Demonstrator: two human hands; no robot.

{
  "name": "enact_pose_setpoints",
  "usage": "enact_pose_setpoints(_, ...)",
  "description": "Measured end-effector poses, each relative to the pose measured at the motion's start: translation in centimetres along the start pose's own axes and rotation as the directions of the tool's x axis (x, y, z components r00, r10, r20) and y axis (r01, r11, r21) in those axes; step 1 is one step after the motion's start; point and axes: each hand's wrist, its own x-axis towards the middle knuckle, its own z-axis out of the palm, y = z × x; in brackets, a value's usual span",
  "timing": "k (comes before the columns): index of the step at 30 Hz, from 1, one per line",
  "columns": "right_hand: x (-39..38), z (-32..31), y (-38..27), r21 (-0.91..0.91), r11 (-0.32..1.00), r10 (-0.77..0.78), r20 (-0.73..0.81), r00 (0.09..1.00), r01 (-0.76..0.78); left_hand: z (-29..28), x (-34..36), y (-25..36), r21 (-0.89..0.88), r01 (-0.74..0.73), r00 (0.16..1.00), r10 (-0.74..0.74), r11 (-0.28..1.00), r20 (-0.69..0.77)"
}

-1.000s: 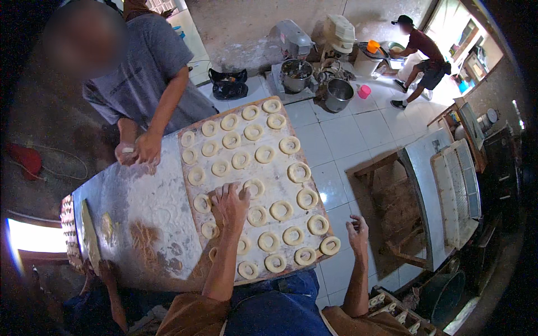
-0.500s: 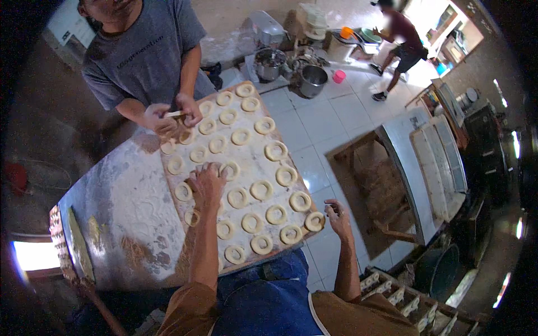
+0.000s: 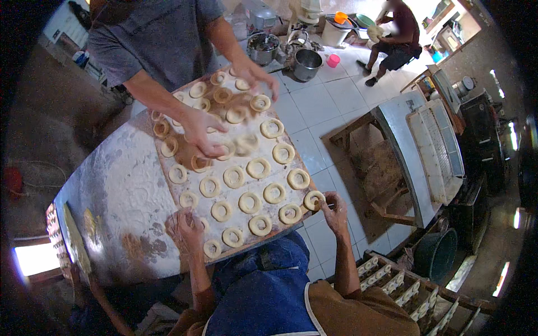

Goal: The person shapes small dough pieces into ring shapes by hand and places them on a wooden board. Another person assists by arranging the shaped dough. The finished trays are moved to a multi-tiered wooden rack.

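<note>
Rows of pale dough rings (image 3: 259,168) lie on a floured board (image 3: 263,196) in front of me. My right hand (image 3: 335,211) is at the board's near right corner, thumb and fingertips pinched at the outer edge of a dough ring there. Over the board's left edge, my left hand (image 3: 188,228) has its fingers bent and bunched downward, next to a partly covered ring; what is under its fingertips is hidden. Across the board, a co-worker's two hands (image 3: 204,131) reach over the far rings, smeared by motion, with a blurred ring beside them.
Left of the board, the metal table (image 3: 106,196) is dusted with flour. Steel mixing bowls (image 3: 307,64) and a pink cup (image 3: 333,60) stand on the tiled floor. A metal-topped stand (image 3: 400,145) is at the right, a rack (image 3: 392,285) at lower right. Another person sits far back.
My left hand has drawn back from mid-board to its near left edge. My right hand has come in to the corner ring. The co-worker's hands have spread over the rings; the far person has sat down.
</note>
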Motion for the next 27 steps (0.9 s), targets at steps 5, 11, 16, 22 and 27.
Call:
enact_pose_setpoints(5, 0.1, 0.7, 0.8, 0.0, 1.0, -0.025, -0.018, 1.0, 0.025, -1.9, -2.8, -1.7, 0.09, 0.045, 0.993, -0.034, 0.995, -0.113)
enact_pose_setpoints(11, -1.6, 1.5, -1.1, -0.175, 0.98, -0.109, -0.073, 0.991, 0.095, -3.9, -7.3, -4.6, -0.196, 0.071, 0.978, -0.107, 0.978, -0.181)
enact_pose_setpoints(16, -0.4, 1.1, 1.6, 0.0, 1.0, -0.011, -0.139, 0.99, 0.011, -4.8, -12.1, -5.9, -0.234, 0.09, 0.961, -0.146, 0.968, -0.236)
enact_pose_setpoints(22, 3.3, 0.2, 3.5, -0.056, 0.998, -0.017, -0.038, 0.999, 0.015, -5.6, -17.7, -7.2, -0.256, 0.154, 0.935, -0.225, 0.954, -0.276)
enact_pose_setpoints(27, 7.9, 0.2, 1.9, 0.075, 0.997, 0.01, 0.307, 0.952, -0.035, -5.9, -19.9, -7.4, -0.308, 0.174, 0.902, -0.277, 0.935, -0.332)
